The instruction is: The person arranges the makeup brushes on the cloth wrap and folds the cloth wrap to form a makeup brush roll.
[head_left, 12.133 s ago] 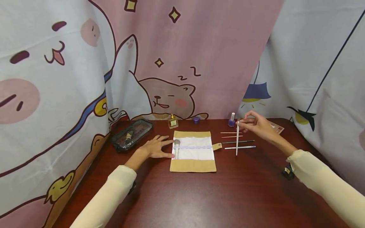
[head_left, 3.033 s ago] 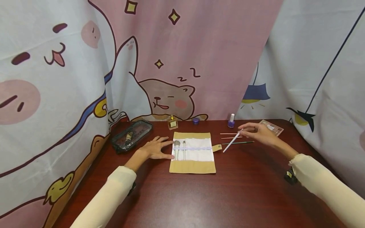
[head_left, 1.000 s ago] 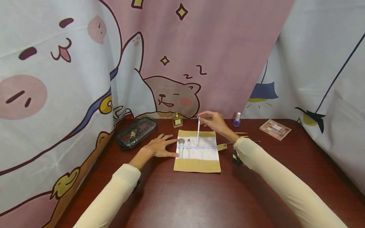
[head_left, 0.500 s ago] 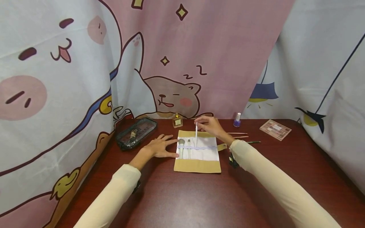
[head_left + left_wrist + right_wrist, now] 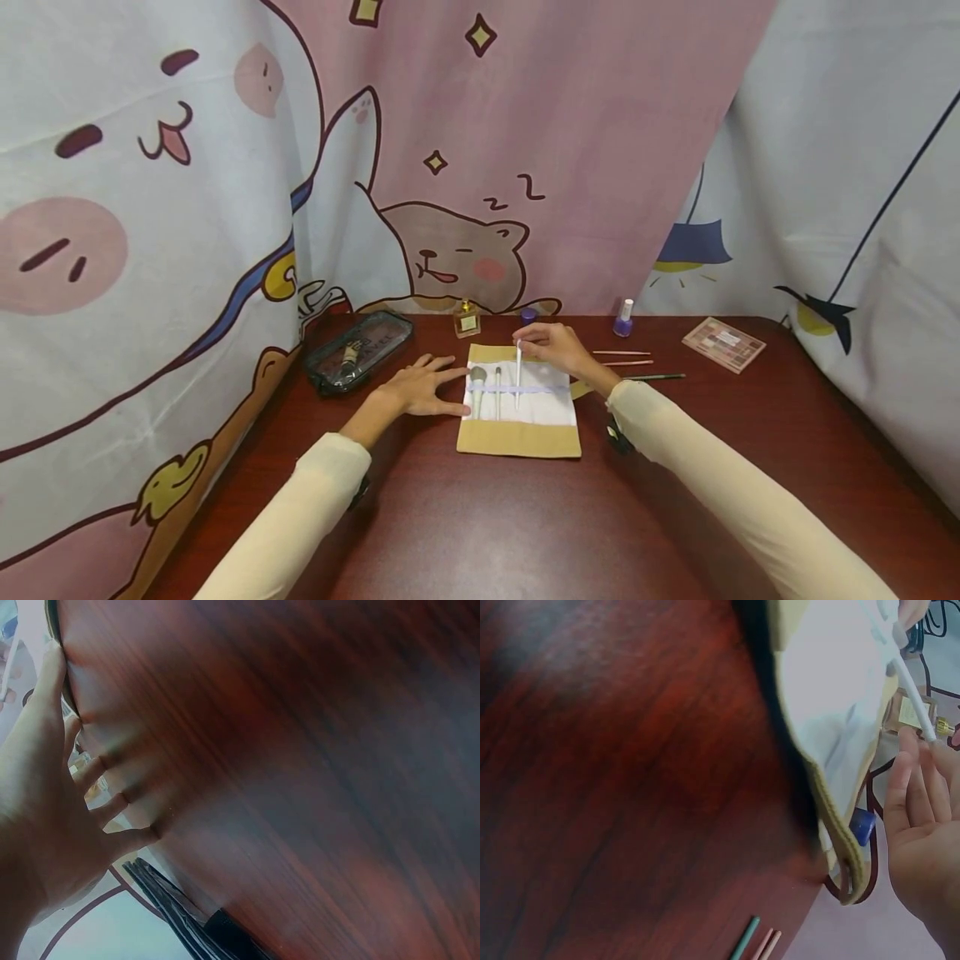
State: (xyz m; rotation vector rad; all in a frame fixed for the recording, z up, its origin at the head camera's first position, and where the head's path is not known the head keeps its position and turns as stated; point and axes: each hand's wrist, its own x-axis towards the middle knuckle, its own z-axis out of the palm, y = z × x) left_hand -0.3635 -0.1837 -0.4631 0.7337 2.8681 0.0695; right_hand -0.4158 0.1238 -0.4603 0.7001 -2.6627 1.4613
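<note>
A tan brush roll (image 5: 517,438) with a white lining lies unfolded on the table. My left hand (image 5: 415,388) rests with spread fingers at its left edge; in the left wrist view the thumb touches the roll's border. Under the roll's lilac strap (image 5: 543,389) lie a fluffy makeup brush (image 5: 477,392) and a thinner brush (image 5: 497,396). To their right, my right hand (image 5: 553,346) pinches the top of a slim white stick (image 5: 518,379), which passes across the strap onto the lower lining. The right wrist view shows thumb and fingertips at the end of this stick (image 5: 915,694).
Two pinkish sticks (image 5: 628,362) and a dark green stick (image 5: 660,377) lie right of the roll. Behind stand a perfume bottle (image 5: 467,321), a purple jar (image 5: 528,316) and nail polish (image 5: 624,319). An eyeshadow palette (image 5: 723,343) lies far right, a clear pouch (image 5: 360,350) left.
My right hand has set the thinner brush in the roll, picked the white stick off the table and slid it down past the strap. My left hand has stayed at the roll's edge.
</note>
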